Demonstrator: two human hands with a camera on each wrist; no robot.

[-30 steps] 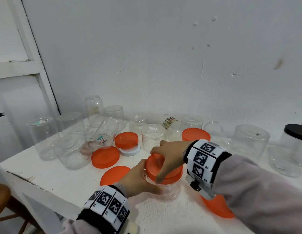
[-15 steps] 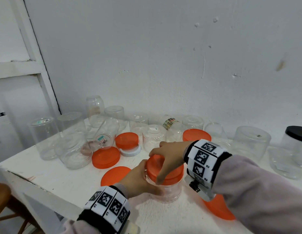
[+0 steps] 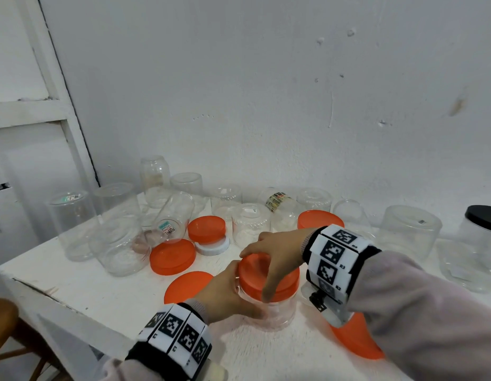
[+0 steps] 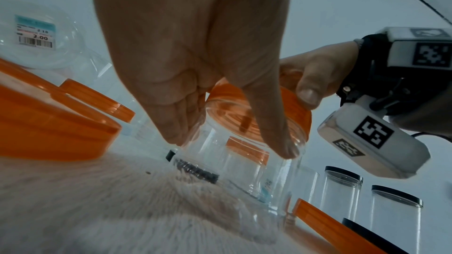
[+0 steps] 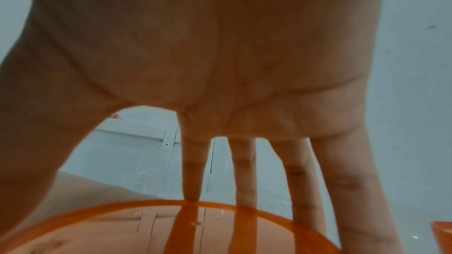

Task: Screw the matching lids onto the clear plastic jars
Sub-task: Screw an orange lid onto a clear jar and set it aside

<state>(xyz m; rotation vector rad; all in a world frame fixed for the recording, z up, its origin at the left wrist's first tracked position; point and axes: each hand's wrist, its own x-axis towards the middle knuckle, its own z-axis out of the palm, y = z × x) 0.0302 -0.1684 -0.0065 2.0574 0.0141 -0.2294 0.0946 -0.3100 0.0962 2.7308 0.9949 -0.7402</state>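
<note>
Near the front edge of the white bench [image 3: 82, 287] stands a clear jar [image 3: 269, 312], upright, with an orange lid [image 3: 255, 270] sitting on its mouth. Of the two hands, the left hand [image 3: 225, 295] wraps the jar's side just under the lid, thumb and fingers curled against the clear wall. The right hand [image 3: 277, 251] arches over the lid from above, fingertips and thumb clamped on its rim. Just left of the jar a loose orange lid [image 3: 183, 284] lies flat; another [image 3: 357, 339] lies just right of it, partly under the right sleeve. Behind the jar, toward the wall, stand many empty clear jars, some upside down, with more orange lids among them. Far right of the jar is a black-lidded jar [image 3: 480, 237].
</note>
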